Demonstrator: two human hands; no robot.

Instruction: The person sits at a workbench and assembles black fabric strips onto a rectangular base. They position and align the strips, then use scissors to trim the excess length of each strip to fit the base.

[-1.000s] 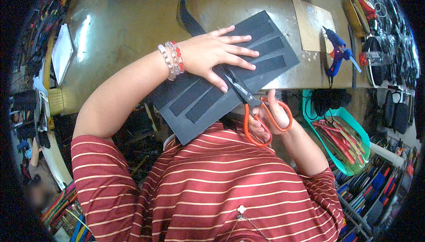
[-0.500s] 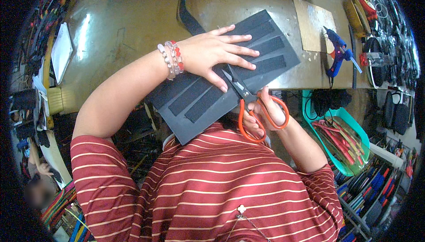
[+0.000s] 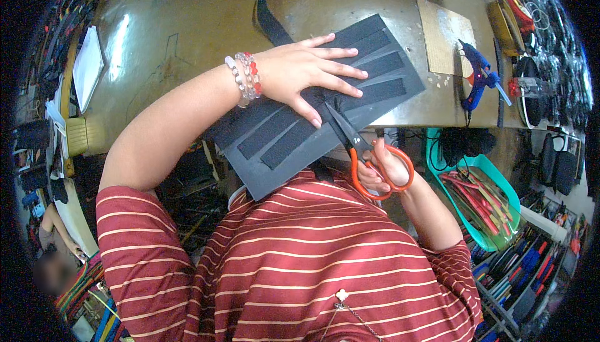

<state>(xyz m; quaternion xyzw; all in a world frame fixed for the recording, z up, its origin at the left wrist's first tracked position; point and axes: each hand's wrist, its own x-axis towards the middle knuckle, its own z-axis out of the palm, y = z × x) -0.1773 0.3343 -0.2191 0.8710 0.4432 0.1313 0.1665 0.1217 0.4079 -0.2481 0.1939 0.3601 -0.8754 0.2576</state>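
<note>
My left hand (image 3: 300,70) lies spread over a dark grey rectangular board (image 3: 275,170) with several black fabric strips (image 3: 375,90) running along it. The board sits at a slant, its near part projecting past the table edge. In my right hand (image 3: 384,164) is a pair of scissors (image 3: 347,135) with orange handles. Its dark blades reach over the board beside my left thumb; the tips are near the strips, and what lies between them cannot be made out. A long black strap (image 3: 267,17) runs along the table toward my left wrist, its end hidden there.
On the right of the table (image 3: 206,4) are a piece of cardboard (image 3: 440,35) and a blue glue gun (image 3: 478,76). Below the edge hangs a teal basket (image 3: 515,207) holding red strips. A white sheet (image 3: 87,70) lies far left. Another person's arm (image 3: 59,229) shows at lower left.
The scissors have shifted slightly right, and their handles and blades have come closer together. My left hand stays spread on the board, nearly unmoved.
</note>
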